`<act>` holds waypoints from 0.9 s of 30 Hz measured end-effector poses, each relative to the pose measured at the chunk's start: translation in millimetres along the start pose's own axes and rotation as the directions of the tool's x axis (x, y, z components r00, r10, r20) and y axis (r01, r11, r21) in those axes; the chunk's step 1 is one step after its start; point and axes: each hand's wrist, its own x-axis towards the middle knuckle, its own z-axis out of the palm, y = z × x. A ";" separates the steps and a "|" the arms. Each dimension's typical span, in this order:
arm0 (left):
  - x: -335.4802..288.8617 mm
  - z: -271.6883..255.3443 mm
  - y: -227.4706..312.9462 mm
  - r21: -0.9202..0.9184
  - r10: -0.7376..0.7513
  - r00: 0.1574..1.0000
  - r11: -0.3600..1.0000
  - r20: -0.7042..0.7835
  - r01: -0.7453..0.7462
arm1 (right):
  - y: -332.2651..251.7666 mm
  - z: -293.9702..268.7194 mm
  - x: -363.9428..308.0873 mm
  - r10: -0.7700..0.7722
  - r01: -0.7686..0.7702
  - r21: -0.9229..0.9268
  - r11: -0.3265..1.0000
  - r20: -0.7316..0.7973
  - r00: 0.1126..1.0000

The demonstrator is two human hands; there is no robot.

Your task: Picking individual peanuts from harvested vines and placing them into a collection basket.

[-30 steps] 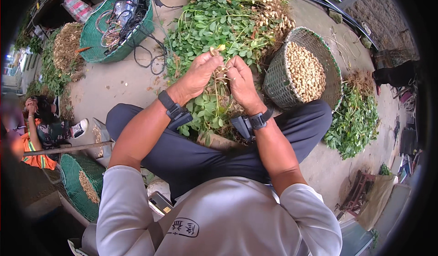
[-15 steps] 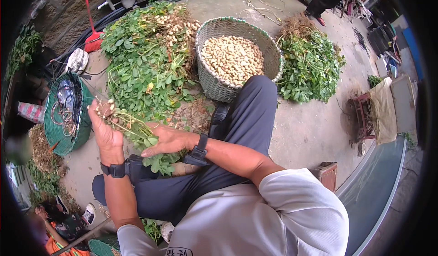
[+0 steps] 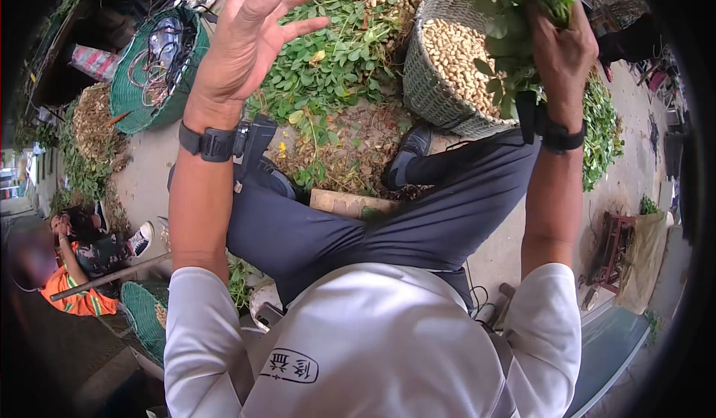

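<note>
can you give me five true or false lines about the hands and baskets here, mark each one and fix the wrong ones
1. The right hand holds leafy green plants. True.
2. The left hand is clenched in a fist. False: it is open, with the fingers spread and nothing visible in it.
3. The woven basket on the right contains peanuts. True.
4. The green basket at the upper left is filled with leaves. False: it has cables in it, among other things.
5. Each wrist has a dark strap around it. True.
</note>
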 end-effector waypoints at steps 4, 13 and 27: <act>-0.9 -38.2 -27.3 0.221 -0.164 0.971 0.954 -0.172 0.201 | 73.2 -77.1 26.6 -0.025 -0.018 -0.759 0.651 -0.045 0.999; -34.4 -97.0 -38.5 0.133 -0.267 0.823 0.916 -0.501 0.378 | 262.9 -209.1 28.9 0.710 -0.413 -0.874 0.255 -0.121 0.694; -30.3 -162.0 -57.1 0.137 -0.295 0.774 0.889 -0.561 0.438 | 328.3 -210.4 14.4 0.597 -0.087 -0.977 0.194 0.047 0.801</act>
